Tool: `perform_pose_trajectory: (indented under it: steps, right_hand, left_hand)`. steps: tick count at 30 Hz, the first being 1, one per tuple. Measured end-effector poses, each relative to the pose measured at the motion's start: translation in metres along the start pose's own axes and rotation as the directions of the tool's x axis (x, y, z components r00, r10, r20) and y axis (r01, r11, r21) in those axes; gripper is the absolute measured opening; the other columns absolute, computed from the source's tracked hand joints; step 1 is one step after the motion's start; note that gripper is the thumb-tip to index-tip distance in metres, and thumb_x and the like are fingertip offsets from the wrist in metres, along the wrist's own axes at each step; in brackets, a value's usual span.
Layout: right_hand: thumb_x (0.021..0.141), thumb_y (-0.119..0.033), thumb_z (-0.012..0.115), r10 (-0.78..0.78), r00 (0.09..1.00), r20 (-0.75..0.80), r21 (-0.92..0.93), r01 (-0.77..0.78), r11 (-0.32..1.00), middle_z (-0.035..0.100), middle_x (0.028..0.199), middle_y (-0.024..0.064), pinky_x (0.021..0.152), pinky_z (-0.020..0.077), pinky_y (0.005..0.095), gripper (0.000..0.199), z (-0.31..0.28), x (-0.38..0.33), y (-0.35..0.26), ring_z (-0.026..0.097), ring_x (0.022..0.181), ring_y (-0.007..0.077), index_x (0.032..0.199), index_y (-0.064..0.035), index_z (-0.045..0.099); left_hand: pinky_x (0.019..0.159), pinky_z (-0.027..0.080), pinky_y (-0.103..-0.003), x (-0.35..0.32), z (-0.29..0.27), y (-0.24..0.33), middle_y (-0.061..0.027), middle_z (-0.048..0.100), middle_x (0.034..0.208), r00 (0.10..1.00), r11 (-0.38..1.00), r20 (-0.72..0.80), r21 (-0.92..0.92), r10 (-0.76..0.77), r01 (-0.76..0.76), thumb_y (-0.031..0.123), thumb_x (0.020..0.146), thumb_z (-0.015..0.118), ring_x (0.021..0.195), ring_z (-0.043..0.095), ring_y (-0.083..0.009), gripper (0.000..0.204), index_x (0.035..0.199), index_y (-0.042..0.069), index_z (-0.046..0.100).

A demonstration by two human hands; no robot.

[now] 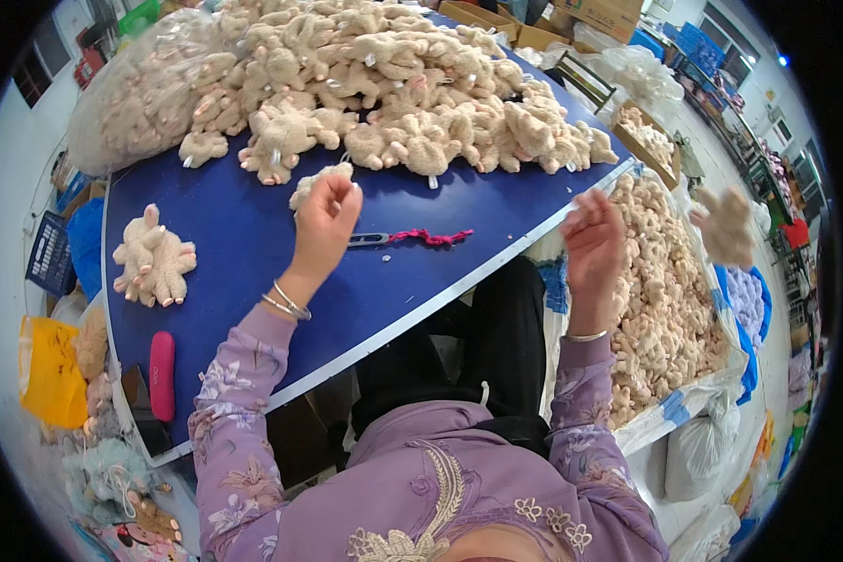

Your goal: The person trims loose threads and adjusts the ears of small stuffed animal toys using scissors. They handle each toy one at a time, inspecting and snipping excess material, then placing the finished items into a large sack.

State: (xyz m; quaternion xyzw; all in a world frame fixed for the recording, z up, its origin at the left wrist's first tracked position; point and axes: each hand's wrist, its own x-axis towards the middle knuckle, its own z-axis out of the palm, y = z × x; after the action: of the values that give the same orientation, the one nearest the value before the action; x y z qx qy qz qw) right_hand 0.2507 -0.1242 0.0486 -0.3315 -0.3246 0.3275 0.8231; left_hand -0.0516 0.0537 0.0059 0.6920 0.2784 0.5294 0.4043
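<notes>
My left hand (325, 220) is closed, with curled fingers, over a small beige plush toy (305, 190) at the front edge of a large heap; the hand hides most of this toy. To the right, my right hand (592, 239) is raised past the table edge, slightly blurred, fingers loosely bent and apart with nothing in them. Beyond it, another beige plush toy (726, 227) is blurred and appears in mid-air, apart from the hand. Below it stands a big open sack (665, 420) full of similar toys. A grey snipper-like tool (368, 240) with a pink cord (431, 237) lies beside my left hand.
The plush heap (393, 84) covers the far part of the blue table (253, 211), beside a clear plastic bag (126, 112) of toys. One toy (155, 258) sits at the left, above a pink case (162, 375). A cardboard box (648, 140) stands beyond the sack.
</notes>
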Motion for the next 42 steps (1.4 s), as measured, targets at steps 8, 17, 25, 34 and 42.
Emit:
perform_pose_trajectory:
  steps: [8,17,25,34,42]
  right_hand:
    - [0.094,-0.016,0.056,0.464,0.872,0.154,-0.346,-0.393,0.852,0.064,0.079,0.0049,0.060,0.0462,0.0215,0.016,0.039,-0.029,0.078,0.056,0.064,0.0082,0.099,-0.0016,0.061]
    - [0.094,-0.018,0.058,0.499,0.834,0.236,-0.508,-0.332,0.795,0.064,0.082,0.0045,0.063,0.0461,0.0209,0.020,0.073,-0.026,0.085,0.056,0.069,0.0079,0.104,-0.0014,0.057]
    - [0.086,-0.019,0.070,0.343,0.910,0.235,-0.483,-0.197,0.853,0.062,0.089,0.0037,0.065,0.0485,0.0233,0.037,0.105,-0.030,0.098,0.057,0.077,0.0079,0.114,0.0002,0.053]
    - [0.082,-0.019,0.074,0.281,0.920,0.272,-0.564,-0.083,0.821,0.062,0.091,0.0030,0.067,0.0486,0.0234,0.041,0.092,-0.030,0.094,0.057,0.076,0.0075,0.114,0.0001,0.055]
    - [0.086,-0.005,0.063,0.198,0.942,0.270,-0.462,-0.054,0.885,0.058,0.089,0.0002,0.060,0.0451,0.0176,0.024,0.087,-0.026,0.077,0.054,0.070,0.0028,0.109,0.0001,0.054]
  left_hand:
    - [0.088,0.046,-0.044,0.015,-0.049,-0.040,-0.0148,0.057,0.113,0.993,0.659,0.119,0.746,0.011,-0.097,0.025,0.075,0.073,0.102,0.056,-0.0365,0.053,0.119,0.007,0.051]
    - [0.063,0.059,-0.034,0.018,-0.033,-0.011,-0.0167,0.065,0.104,0.829,0.613,0.411,-0.560,-0.379,0.558,0.022,0.098,0.029,0.083,0.068,-0.0215,0.041,0.118,-0.004,0.053]
    - [0.085,0.054,-0.034,-0.017,0.017,0.002,-0.0101,0.057,0.122,0.834,0.681,0.429,-0.496,-0.348,0.539,0.027,0.104,0.031,0.104,0.061,-0.0182,0.040,0.133,0.002,0.043]
    - [0.043,0.051,-0.026,-0.017,0.025,0.039,-0.0115,0.063,0.097,0.785,0.752,0.535,-0.367,-0.312,0.548,0.026,0.097,0.053,0.060,0.063,-0.0149,0.036,0.122,0.000,0.046]
    - [0.040,0.047,-0.024,-0.016,0.025,0.044,-0.0089,0.064,0.084,0.804,0.609,0.445,-0.530,-0.394,0.591,0.018,0.094,0.056,0.057,0.061,-0.0130,0.023,0.106,-0.002,0.056]
